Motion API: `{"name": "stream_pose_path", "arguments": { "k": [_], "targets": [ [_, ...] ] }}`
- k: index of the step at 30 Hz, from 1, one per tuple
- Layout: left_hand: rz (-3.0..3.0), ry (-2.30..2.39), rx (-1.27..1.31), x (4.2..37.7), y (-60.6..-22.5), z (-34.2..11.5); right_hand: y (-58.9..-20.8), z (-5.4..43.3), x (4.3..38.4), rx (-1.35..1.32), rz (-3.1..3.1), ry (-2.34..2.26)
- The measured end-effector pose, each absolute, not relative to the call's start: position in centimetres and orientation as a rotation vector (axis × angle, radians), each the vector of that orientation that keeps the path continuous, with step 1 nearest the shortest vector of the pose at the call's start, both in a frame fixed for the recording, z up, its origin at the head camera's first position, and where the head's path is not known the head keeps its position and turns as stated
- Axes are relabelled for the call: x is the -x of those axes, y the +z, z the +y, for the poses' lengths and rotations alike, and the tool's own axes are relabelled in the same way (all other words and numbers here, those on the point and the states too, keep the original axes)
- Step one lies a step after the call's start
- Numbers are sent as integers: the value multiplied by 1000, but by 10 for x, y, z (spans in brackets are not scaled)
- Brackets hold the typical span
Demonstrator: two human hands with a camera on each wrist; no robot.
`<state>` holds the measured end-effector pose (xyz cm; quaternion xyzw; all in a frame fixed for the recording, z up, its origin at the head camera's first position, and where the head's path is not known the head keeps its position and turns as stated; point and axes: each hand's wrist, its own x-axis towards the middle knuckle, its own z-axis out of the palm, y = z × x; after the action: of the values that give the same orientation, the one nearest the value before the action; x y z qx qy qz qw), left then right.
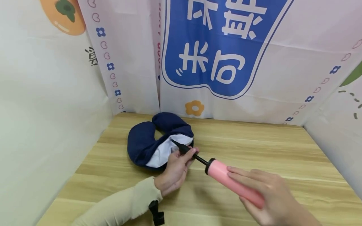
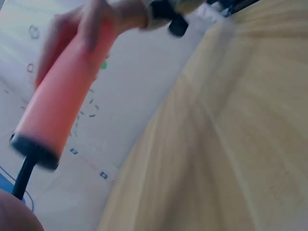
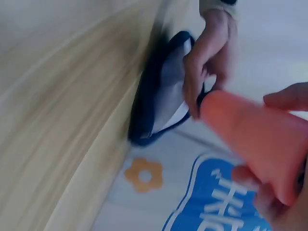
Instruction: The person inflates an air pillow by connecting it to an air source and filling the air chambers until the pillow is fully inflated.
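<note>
A navy U-shaped neck pillow [image 1: 139, 141] lies on the table with a white inner lining [image 1: 159, 155] showing through its opening. My left hand [image 1: 176, 169] is at the pillow's near right side, thumb and fingers pinching the black nozzle [image 1: 183, 148] of a hand air pump. The nozzle's tip points at the white lining; whether it sits in a valve I cannot tell. My right hand [image 1: 267, 191] grips the pump's pink barrel [image 1: 223, 175], which slants down toward the pillow. In the right wrist view, fingers wrap the barrel [image 3: 250, 130], blurred.
The wood-grain table [image 1: 282, 150] extends to the right of the pillow. White printed sheets [image 1: 135, 62] stand at the back and both sides, with a blue sign [image 1: 215, 69] on the back one. A black strap [image 1: 156, 212] hangs at my left sleeve [image 1: 124, 201].
</note>
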<state>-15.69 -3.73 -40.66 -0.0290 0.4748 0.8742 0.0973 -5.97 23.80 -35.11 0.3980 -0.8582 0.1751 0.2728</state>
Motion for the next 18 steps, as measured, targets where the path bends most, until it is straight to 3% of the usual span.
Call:
{"name": "stream_pose_path", "arguments": {
  "k": [8, 18],
  "targets": [
    [1453, 2526, 78, 148, -413, -34, -375, 204, 82, -1140, -2165, 473],
    [1489, 2537, -45, 181, -404, -65, -354, 253, 55, -1043, -2619, 385]
  ]
}}
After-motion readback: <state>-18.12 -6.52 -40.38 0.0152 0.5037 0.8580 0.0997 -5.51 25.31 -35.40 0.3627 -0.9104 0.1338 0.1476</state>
